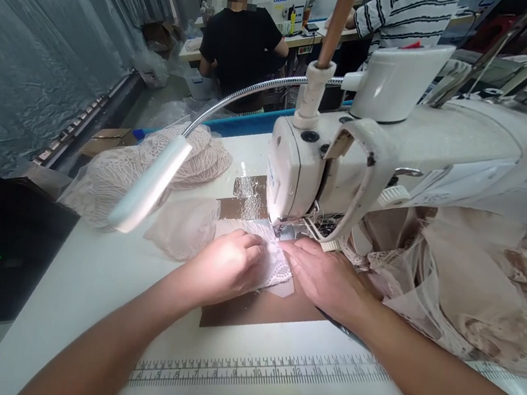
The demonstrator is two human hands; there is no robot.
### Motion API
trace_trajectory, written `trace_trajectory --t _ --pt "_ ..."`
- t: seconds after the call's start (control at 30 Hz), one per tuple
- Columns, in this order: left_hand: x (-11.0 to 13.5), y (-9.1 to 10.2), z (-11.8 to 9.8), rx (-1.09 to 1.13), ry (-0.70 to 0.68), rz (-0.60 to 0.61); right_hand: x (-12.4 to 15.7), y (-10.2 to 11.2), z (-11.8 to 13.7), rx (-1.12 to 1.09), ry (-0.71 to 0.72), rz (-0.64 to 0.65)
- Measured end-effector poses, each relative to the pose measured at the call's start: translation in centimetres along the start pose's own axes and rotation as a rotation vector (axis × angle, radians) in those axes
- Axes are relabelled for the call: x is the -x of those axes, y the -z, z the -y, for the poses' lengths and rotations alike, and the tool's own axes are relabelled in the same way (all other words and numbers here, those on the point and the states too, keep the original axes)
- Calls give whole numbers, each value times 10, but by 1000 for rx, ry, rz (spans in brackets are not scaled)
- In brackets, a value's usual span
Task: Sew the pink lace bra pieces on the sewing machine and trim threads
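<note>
Left hand: the left hand (232,263) lay on the lace piece (275,268) with the fingers curled down. Lamp glare washed it out, so I couldn't tell if its grip pinched the lace or only pressed it.
Right hand: the right hand (325,277) was flat, its grip released, with the fingertips on the lace's right edge.
Lace piece: it was on the tabletop (92,279), between both hands and just under the head of the sewing machine (294,176).
Hidden: the needle was lost behind the fingertips and the machine head. Most of the lace was covered by the left hand.
Cut off: the beige fabric heap (463,283) ran out of view on the right.
Lamp: the gooseneck lamp (151,185) hung over a pile of lace cups (114,174) and blocked part of it.
Containers: a cardboard box (108,140) sat beyond the tabletop, and its contents could not be made out.
Behind: two co-workers were at other machines, a black shirt (243,43) and a striped sleeve (399,10).
</note>
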State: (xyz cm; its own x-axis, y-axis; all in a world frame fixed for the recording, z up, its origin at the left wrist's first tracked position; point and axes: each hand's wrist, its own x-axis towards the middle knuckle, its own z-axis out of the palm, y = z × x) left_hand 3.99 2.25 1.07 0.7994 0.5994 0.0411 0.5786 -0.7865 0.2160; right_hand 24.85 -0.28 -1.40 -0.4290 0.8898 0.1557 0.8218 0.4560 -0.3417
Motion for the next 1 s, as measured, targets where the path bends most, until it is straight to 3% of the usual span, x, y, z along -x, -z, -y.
trace_trajectory --t 0.2,0.47,0.67,0.8,1.0 --pt "-5 -18 -1 -1 -29 -21 3 -7 -7 -12 52 -41" --pt "-5 -22 6 -25 -15 22 6 -7 -6 29 65 29" --pt "-5 -13 8 0 -15 16 4 -5 -6 17 65 8" --pt "2 -3 0 69 -45 97 5 -5 -8 -16 84 -7" --pt "2 -15 -3 77 -31 -27 5 -2 -6 -42 89 30"
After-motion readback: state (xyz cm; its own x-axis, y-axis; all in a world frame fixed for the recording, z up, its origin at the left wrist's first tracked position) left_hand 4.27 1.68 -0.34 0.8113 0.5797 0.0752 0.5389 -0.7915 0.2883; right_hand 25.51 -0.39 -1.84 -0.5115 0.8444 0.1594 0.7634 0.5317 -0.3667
